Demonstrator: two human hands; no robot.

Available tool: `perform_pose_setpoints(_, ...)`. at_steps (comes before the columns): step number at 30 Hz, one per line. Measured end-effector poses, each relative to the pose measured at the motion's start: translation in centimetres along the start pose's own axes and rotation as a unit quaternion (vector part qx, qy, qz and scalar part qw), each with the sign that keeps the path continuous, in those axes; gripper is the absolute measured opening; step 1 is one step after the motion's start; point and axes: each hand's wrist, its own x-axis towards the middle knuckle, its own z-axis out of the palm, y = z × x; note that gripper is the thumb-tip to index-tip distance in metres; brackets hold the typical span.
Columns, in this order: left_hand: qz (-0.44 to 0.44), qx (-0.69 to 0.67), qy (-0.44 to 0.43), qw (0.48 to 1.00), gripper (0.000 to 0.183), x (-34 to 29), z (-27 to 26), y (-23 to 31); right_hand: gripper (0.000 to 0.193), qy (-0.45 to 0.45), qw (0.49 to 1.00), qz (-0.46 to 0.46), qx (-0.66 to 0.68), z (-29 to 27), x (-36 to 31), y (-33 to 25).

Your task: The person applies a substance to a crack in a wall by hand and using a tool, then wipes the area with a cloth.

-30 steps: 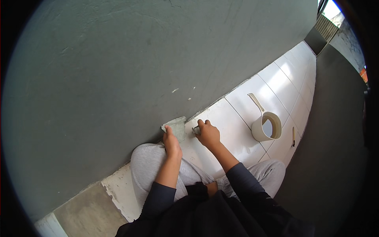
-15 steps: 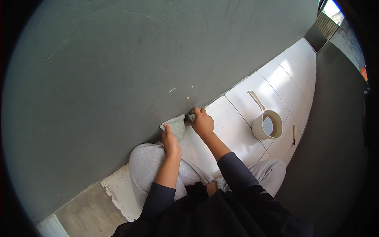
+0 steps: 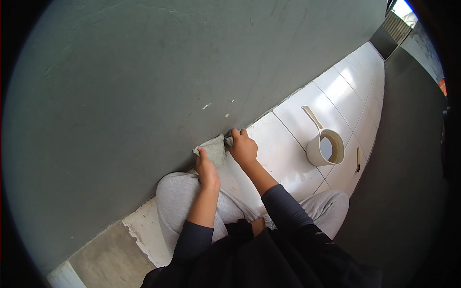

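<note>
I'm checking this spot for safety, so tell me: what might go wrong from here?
The open dipper holds liquid and stands on the white floor tiles near the right knee; a bump could spill it and leave the tiles slippery.

The right hand grips a small object, mostly hidden, close to the cloth in the left hand; a slip might snag the cloth or scuff the grey wall.

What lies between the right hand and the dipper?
In the head view, white tile lies between the right hand and the dipper, with one dark joint running across that stretch.
</note>
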Motion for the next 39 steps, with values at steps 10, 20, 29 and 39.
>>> perform_pose_setpoints(10, -0.037, 0.037, -0.051, 0.997, 0.066, 2.5, -2.1, -2.3, 0.032, -0.109, 0.993, 0.011, -0.038, -4.0, -7.2, 2.5)
perform_pose_setpoints(20, -0.009, 0.029, -0.112, 0.993, 0.069, 2.5, -1.5, -2.5, 0.028, 0.038, 0.999, 0.024, -0.023, -1.1, 0.7, 2.5)
perform_pose_setpoints(29, -0.039, 0.057, -0.067, 0.995, 0.070, 2.6, -2.5, -2.2, 0.032, -0.112, 0.992, 0.042, -0.045, -4.2, -6.0, 3.2)
perform_pose_setpoints(39, -0.039, 0.070, -0.099, 0.992, 0.067, 2.1, -1.1, -2.6, 0.031, 0.028, 0.997, 0.068, -0.039, -1.5, 2.4, 4.0)
